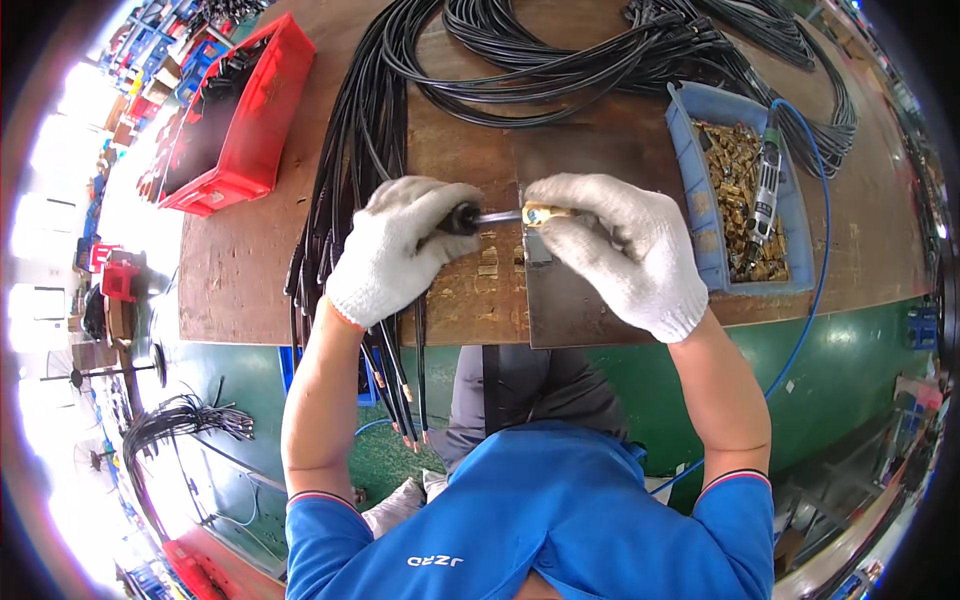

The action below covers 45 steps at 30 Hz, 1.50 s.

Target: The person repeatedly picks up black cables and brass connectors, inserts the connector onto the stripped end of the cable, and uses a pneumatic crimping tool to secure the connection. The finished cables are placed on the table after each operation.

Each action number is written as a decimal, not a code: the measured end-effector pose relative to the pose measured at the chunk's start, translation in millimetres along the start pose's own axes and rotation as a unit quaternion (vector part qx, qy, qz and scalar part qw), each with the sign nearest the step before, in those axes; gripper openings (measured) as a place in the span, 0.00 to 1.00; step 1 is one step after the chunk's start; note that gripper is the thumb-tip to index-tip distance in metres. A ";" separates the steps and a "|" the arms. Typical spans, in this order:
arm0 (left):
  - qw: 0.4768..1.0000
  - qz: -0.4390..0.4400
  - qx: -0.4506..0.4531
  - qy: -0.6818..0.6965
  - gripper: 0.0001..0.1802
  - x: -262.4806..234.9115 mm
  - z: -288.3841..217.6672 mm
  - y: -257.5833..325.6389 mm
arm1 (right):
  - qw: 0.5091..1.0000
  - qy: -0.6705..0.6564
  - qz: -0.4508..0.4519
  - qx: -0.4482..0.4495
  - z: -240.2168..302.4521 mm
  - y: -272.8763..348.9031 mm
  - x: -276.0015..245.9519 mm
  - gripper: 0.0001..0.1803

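I see a small brass fitting pinched in the right hand, held just above the middle of the workbench, and a black cable end with a bare silvery tip pointing into it from the left hand. Tip and fitting are touching or nearly so; I cannot tell whether the tip is seated inside yet. My read: this piece is mid-join, not finished. Both hands wear white knit gloves. Left hand is curled tight around the cable's black jacket, fingers wrapped, nothing loose. Right hand is closed too, thumb and forefinger clamped on the fitting, other fingers folded under. Below the hands a few small brass pieces lie on the bench beside a dark metal plate. Lots left, I judge: a thick bundle of black cables runs down the left side and hangs over the front edge with bare ends, and more loop across the back. A blue bin to the right is full of brass fittings, with a slim power tool lying on them and a blue hose trailing off. A red crate sits at the far left. No finished pile I can pick out.
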<state>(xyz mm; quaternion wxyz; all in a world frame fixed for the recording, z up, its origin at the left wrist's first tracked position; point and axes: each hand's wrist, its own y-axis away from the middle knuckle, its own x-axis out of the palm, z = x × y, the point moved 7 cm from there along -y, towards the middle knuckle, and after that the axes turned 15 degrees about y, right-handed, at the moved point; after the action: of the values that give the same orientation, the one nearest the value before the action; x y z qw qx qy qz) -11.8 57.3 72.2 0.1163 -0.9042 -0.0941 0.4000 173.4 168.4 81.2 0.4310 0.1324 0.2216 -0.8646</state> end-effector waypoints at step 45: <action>0.977 0.115 0.024 -0.177 0.26 35.0 -42.7 -14.7 | 0.955 0.170 -0.026 -0.242 -16.9 -3.3 1.2 0.14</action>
<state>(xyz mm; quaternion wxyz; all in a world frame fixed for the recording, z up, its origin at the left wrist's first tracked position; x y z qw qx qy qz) 42.0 74.7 79.8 0.0731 -0.8207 0.0007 0.5667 170.6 177.7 66.9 0.3836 0.1629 0.4974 -0.7608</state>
